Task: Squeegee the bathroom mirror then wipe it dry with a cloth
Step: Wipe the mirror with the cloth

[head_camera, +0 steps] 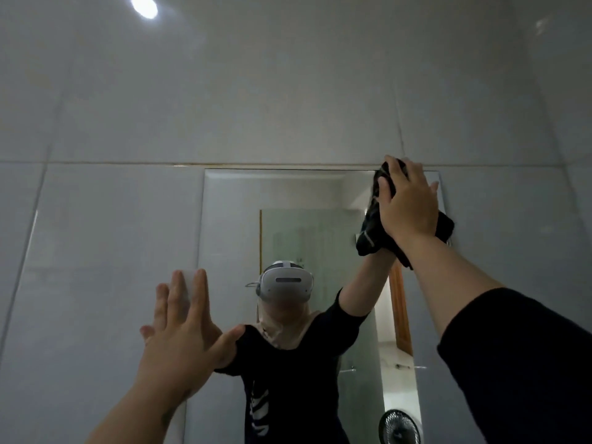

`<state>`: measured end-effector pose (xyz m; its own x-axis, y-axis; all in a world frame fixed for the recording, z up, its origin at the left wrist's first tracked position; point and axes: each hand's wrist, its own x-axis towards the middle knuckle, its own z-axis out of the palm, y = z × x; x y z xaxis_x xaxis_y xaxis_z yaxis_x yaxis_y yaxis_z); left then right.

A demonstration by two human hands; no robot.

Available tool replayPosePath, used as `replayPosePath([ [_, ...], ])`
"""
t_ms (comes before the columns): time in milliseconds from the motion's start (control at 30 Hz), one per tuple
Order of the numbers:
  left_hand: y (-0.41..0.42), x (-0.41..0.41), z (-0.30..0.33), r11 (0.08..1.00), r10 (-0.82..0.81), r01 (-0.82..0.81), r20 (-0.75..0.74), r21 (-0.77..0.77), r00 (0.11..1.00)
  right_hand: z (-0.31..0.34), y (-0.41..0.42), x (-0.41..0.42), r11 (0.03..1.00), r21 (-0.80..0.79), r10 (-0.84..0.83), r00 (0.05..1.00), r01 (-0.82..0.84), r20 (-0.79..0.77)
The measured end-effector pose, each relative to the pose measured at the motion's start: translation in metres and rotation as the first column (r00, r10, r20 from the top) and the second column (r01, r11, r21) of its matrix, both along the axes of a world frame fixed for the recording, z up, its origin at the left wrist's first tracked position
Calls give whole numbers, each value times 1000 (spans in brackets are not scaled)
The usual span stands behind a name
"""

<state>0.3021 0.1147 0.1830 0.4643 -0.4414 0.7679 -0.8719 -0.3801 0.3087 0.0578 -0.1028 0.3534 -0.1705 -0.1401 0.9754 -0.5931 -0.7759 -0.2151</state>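
The bathroom mirror [288,200] hangs on a grey tiled wall, a tall rectangle filling the lower middle of the head view. My right hand [408,203] presses a black cloth [370,232] flat against the mirror's top right corner, fingers spread over it. The cloth hangs out below and to both sides of the palm. My left hand [184,331] is flat and spread, braced at the mirror's left edge, partly on the tile, holding nothing. No squeegee is in view.
Large grey wall tiles [112,235] surround the mirror on all sides. A round light glare [144,5] shows at the top left. The mirror reflects a person in a headset, a doorway and a small black fan [398,427] at the bottom right.
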Motion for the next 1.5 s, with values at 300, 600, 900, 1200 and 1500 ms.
replayPosePath([
  [300, 0, -2, 0, 1000, -1, 1, -13, 6, 1000, -29, -27, -32, 994, 85, 56, 988, -68, 143],
  [600, 1, 0, -2, 1000, 9, -9, 13, -19, 1000, -74, 11, 21, 999, 47, 7, 991, -13, 131],
  [900, -2, 4, -3, 999, 25, -24, 39, -29, 999, -61, 86, 115, 991, -114, 64, 996, -70, -55],
  [1200, 1, 1, -3, 1000, 10, -9, 51, -22, 999, -45, 145, 188, 952, -262, 55, 928, -160, -367],
  [1500, 11, -3, -89, 996, 87, -86, 27, -32, 996, -109, 145, 190, 909, -336, 41, 854, -248, -519],
])
